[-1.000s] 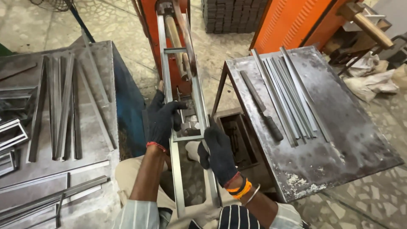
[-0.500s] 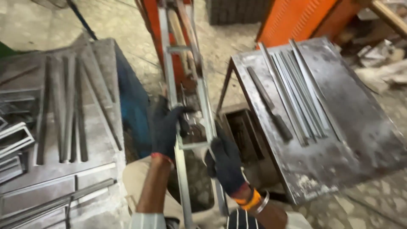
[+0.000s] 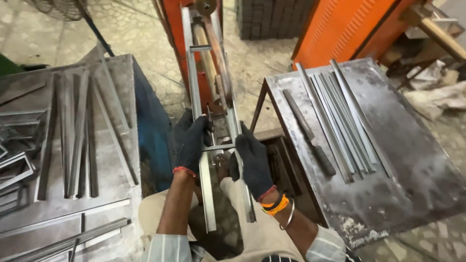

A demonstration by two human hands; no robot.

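A long ladder-like metal frame [image 3: 196, 92] of two grey rails and short crossbars runs from my lap up into an orange machine [image 3: 174, 34]. My left hand [image 3: 191, 143], in a dark glove, grips the left rail near a crossbar. My right hand [image 3: 252, 160], also gloved, with orange bangles at the wrist, grips the right rail beside it. The rails' near ends [image 3: 209, 213] reach down over my knees.
A worn metal table [image 3: 388, 160] on the right carries several grey strips [image 3: 340, 116] and a dark file-like tool [image 3: 310, 133]. A metal bench [image 3: 111, 160] on the left holds several strips and welded frames. A dark box [image 3: 279, 160] sits beside my right knee.
The view has shifted slightly. Both hands stay on the frame's rails; the right hand has moved up nearer the crossbar, level with the left hand.
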